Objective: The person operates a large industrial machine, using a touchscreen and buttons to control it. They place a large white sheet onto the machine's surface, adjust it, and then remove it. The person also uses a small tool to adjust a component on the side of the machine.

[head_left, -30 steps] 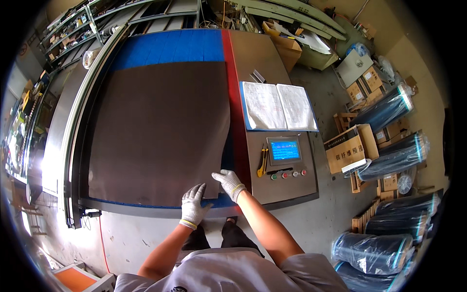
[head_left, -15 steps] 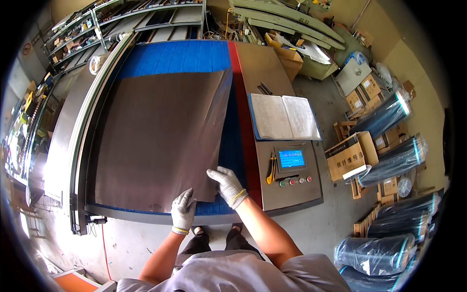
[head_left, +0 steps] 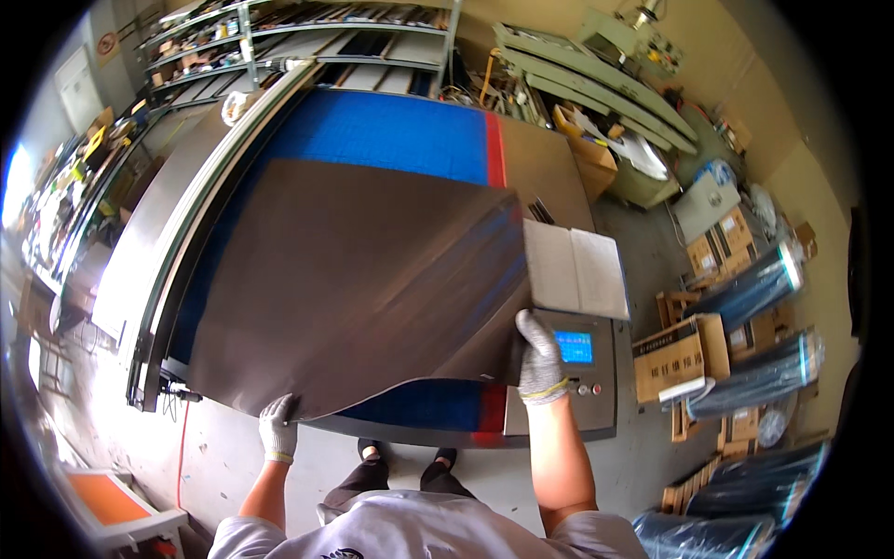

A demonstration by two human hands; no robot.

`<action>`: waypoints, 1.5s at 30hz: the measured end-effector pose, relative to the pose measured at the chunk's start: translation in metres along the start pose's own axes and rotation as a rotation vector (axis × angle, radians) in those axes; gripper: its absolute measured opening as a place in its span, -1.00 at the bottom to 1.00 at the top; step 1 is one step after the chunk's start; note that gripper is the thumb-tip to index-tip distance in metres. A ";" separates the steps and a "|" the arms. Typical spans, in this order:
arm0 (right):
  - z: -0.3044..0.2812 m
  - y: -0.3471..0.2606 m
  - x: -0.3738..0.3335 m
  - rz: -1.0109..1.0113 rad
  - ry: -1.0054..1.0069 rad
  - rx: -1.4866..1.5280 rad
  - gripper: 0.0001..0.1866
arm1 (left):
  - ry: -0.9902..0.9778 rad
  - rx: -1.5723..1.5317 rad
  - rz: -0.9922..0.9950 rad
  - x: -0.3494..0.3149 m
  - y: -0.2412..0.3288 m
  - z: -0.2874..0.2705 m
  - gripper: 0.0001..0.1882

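A large, dark brown-grey flexible sheet (head_left: 354,270) spreads over the blue bed (head_left: 382,130) of a flatbed machine. My gloved left hand (head_left: 277,430) is closed on its near edge, at the table's front left. At its near right corner, my gloved right hand (head_left: 541,363) grips the sheet with the thumb up, raised over the control panel. Between my hands the near edge sags in a curve, and blue bed shows beneath it. The right part of the sheet is lifted and carries bluish sheen streaks. It covers part of the red strip (head_left: 496,158).
A long gantry rail (head_left: 219,191) runs along the bed's left side. To the right lie an open book (head_left: 579,270) and a lit blue screen (head_left: 574,347) with buttons. Cardboard boxes (head_left: 672,361) and plastic-wrapped rolls (head_left: 754,377) stand further right. Shelving (head_left: 354,42) is at the back.
My hands have moved apart, the left one leftward and the right one rightward. The sheet's near right corner has been lifted and drawn right over the red strip and panel.
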State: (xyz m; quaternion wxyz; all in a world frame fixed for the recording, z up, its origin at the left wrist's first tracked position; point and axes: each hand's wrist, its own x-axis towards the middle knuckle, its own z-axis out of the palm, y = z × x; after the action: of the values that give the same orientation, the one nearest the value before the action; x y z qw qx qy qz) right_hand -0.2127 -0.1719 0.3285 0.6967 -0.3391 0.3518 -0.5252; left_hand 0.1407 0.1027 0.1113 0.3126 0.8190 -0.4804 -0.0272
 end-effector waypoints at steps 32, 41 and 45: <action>0.042 0.308 0.005 1.175 -0.384 -0.060 -0.12 | -0.168 -1.060 -0.841 0.308 -0.037 -0.053 -0.64; 0.166 0.317 0.067 0.610 -0.041 0.893 -0.08 | -0.332 -1.142 -0.838 0.344 -0.064 -0.085 -0.60; 0.151 0.298 0.087 0.462 0.202 0.927 -0.36 | -0.324 -1.027 -0.833 0.355 -0.091 -0.103 -0.64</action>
State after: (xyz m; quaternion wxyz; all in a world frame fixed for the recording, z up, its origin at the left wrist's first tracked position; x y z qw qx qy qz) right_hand 0.0792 -0.1754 0.1447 0.8337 0.1434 0.2135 -0.4886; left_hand 0.4371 -0.1019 0.2356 0.5493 0.6689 -0.0920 -0.4923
